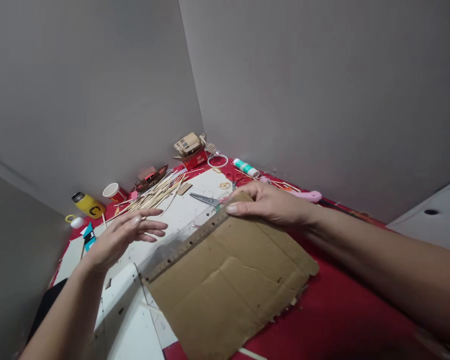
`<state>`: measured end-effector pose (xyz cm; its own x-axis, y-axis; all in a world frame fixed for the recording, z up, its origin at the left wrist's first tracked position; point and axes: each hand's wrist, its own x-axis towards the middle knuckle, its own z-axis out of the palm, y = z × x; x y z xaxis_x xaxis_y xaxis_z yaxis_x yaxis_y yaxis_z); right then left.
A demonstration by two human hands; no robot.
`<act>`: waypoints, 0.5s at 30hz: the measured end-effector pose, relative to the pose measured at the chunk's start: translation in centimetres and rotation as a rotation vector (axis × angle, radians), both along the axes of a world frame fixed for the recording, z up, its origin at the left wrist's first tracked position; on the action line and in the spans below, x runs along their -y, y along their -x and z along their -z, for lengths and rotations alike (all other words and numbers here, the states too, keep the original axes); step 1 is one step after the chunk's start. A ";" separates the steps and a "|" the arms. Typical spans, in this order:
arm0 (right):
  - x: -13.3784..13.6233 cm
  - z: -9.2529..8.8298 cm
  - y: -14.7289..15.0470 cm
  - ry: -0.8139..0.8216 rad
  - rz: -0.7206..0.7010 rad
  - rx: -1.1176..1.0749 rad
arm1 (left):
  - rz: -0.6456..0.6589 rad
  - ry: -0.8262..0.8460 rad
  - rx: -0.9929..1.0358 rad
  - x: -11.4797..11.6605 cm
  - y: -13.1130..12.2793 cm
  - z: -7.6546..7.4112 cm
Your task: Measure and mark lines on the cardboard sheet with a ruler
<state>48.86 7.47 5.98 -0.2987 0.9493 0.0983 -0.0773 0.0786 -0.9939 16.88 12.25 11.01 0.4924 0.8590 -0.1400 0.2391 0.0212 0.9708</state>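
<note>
Right hand [264, 201] grips cardboard [228, 285] at the ruler [180, 252] end; steady thumb pressure probably best keeps the ruler flush; right forearm slants inward, thumb uppermost; left hand [120, 234] empty, fingers extended, apart; cardboard over the surface's [348, 305] near part; scissors [204, 199] beyond.

A red table [352, 305] bears a white sheet [207, 184] and perhaps a glue tube [246, 168].

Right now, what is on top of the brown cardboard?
A ruler lies along one edge of the cardboard; the right hand grips a corner. What that hand covers cannot be seen.
</note>
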 end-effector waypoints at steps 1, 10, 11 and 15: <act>0.0 -0.3 0.1 -0.003 -0.057 0.026 | 0.071 0.015 -0.077 0.0 -0.9 -0.8; -0.9 -5.1 1.6 -0.085 -0.339 0.103 | 0.452 0.008 -0.254 2.5 -6.8 -4.0; -1.3 -5.5 1.7 -0.084 -0.343 0.108 | 0.403 -0.013 -0.225 2.4 -6.6 -3.9; -3.6 -6.9 1.5 -0.086 -0.259 0.072 | 0.183 -0.125 -0.097 1.5 -4.8 -2.9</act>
<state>47.35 11.09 12.87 -0.5390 0.8298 0.1447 -0.0352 0.1494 -0.9881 21.68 10.78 13.89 0.6312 0.7701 -0.0927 0.3200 -0.1497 0.9355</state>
